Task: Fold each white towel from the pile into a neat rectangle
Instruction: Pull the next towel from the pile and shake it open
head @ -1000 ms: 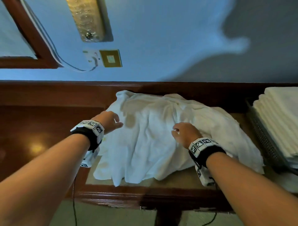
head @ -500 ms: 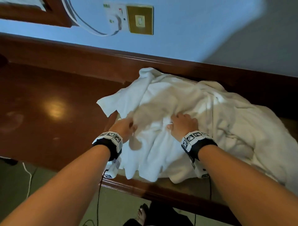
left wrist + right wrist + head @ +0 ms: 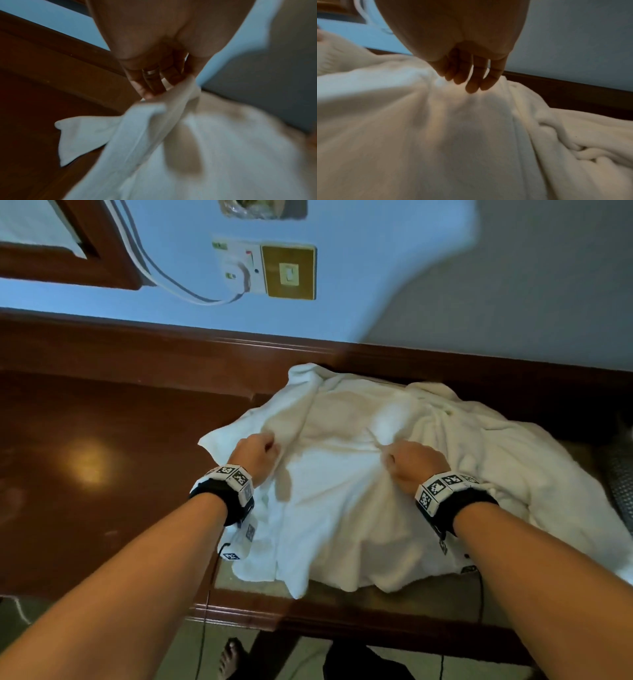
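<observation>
A heap of white towels (image 3: 462, 474) lies on the dark wooden table (image 3: 85, 491). The top towel (image 3: 335, 508) drapes over the heap and hangs to the table's front edge. My left hand (image 3: 263, 448) grips a bunched fold of this towel near its left side; the left wrist view shows the fingers (image 3: 150, 86) curled on the raised fold (image 3: 171, 101). My right hand (image 3: 397, 460) grips the same towel near its middle, and the cloth puckers toward the knuckles. In the right wrist view the fingers (image 3: 471, 79) curl down onto the towel (image 3: 453, 135).
The table's raised back rail (image 3: 171, 350) runs along the blue wall with a socket and switch plate (image 3: 267, 270). A dark mesh basket edge (image 3: 621, 484) shows at the far right. Bare wood lies left of the towels. A foot (image 3: 229, 659) stands below the table edge.
Both hands have closed on the top towel and drawn apart, the left going left, so the cloth between them is stretched. The head view has shifted too.
</observation>
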### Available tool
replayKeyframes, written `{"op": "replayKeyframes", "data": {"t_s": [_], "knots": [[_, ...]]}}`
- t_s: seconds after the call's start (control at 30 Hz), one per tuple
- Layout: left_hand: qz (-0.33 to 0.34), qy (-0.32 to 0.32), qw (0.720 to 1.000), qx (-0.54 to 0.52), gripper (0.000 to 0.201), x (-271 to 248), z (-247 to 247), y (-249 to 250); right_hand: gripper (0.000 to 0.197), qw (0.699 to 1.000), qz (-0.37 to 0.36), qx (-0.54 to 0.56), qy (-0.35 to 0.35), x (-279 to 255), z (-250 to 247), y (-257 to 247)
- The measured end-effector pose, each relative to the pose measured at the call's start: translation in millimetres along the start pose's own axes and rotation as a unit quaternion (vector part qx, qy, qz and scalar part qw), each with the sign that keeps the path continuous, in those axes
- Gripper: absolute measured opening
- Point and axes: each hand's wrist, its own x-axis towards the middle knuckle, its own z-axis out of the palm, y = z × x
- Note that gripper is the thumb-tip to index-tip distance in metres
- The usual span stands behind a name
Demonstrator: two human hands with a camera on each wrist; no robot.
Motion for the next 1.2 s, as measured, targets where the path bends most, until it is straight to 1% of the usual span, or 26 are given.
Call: {"op": "replayKeyframes", "data": {"t_s": [0.07,0.1,0.17,0.23,0.3,0.37,0.43,0.47,0.5,0.53,0.6,0.7,0.73,0.83,0.9,0.93,0.97,1.0,1.03,1.1,1.13,1.17,1.2], "knots": [[0.048,0.042,0.997,-0.034,0.032,2.4,-29.1,3.9,0.017,0.998,0.055,0.016,0.038,-7.4,-7.8,-6.7],[0.073,0.056,0.994,-0.058,0.034,2.7,-45.8,8.3,0.016,0.996,0.061,0.025,0.058,-11.6,-11.6,-15.0],[0.12,0.056,0.986,-0.099,0.037,-1.1,-81.1,20.3,0.022,0.994,0.016,0.037,0.098,-22.5,-20.4,-47.9],[0.173,0.047,0.976,-0.126,0.035,-10.2,-113.8,36.3,0.033,0.986,-0.054,0.072,0.142,-36.0,-30.6,-98.4],[0.215,0.031,0.965,-0.145,0.029,-23.4,-142.7,52.2,0.042,0.969,-0.099,0.132,0.183,-53.7,-40.8,-151.3],[0.24,0.018,0.952,-0.192,0.025,-38.0,-169.9,62.4,0.056,0.952,-0.123,0.188,0.208,-70.6,-47.8,-194.3],[0.25,0.011,0.936,-0.246,0.023,-55.7,-198.0,67.5,0.085,0.94,-0.13,0.225,0.22,-87.1,-53.3,-225.1],[0.258,0.013,0.929,-0.266,0.023,-63.9,-211.8,68.8,0.094,0.94,-0.12,0.226,0.227,-94.1,-55.5,-235.8],[0.267,0.018,0.921,-0.283,0.024,-73.7,-225.5,71.1,0.091,0.942,-0.101,0.213,0.238,-98.1,-57.6,-243.3],[0.278,0.027,0.911,-0.302,0.026,-81.0,-238.0,73.8,0.077,0.946,-0.08,0.188,0.254,-101.1,-60.0,-248.0],[0.297,0.064,0.9,-0.314,0.031,-91.1,-262.4,78.9,0.041,0.945,-0.051,0.157,0.283,-108.8,-67.7,-251.9],[0.301,0.127,0.899,-0.29,0.031,-98.4,-296.9,75.9,0.006,0.921,-0.024,0.222,0.32,-128.7,-84.2,-246.0],[0.294,0.141,0.903,-0.279,0.029,-96.0,-307.1,70.9,0.005,0.909,-0.02,0.246,0.337,-136.2,-92.1,-241.1],[0.28,0.191,0.918,-0.204,0.022,-87.2,-329.1,56.1,0.017,0.878,-0.006,0.291,0.38,-158.9,-124.1,-226.7],[0.271,0.186,0.927,-0.181,0.02,-82.0,-334.0,49.2,0.023,0.854,0.004,0.305,0.423,-175.3,-148.6,-221.3],[0.268,0.176,0.93,-0.18,0.024,-80.2,-334.5,46.5,0.024,0.842,0.005,0.309,0.442,-183.4,-159.9,-219.3],[0.269,0.168,0.932,-0.175,0.029,-80.0,-334.3,44.6,0.023,0.838,0.005,0.305,0.453,-189.7,-169.1,-217.8],[0.276,0.165,0.934,-0.157,0.033,-77.4,-332.9,43.8,0.02,0.839,0.001,0.294,0.457,-196.6,-177.7,-216.7],[0.289,0.162,0.934,-0.133,0.035,-78.0,-331.0,43.7,0.017,0.848,-0.001,0.276,0.453,-201.5,-184.4,-215.1],[0.313,0.158,0.931,-0.106,0.034,-79.9,-325.0,44.0,0.008,0.876,0.005,0.203,0.437,-209.8,-192.6,-209.9],[0.327,0.152,0.927,-0.107,0.033,-85.2,-322.6,43.4,0.01,0.89,0.011,0.155,0.429,-214.5,-195.5,-206.8],[0.344,0.138,0.923,-0.105,0.034,-90.3,-321.7,40.9,0.018,0.902,0.022,0.109,0.417,-219.2,-196.8,-203.6],[0.363,0.117,0.92,-0.089,0.04,-95.1,-322.2,37.7,0.025,0.913,0.03,0.072,0.4,-224.1,-197.8,-200.5]]}}
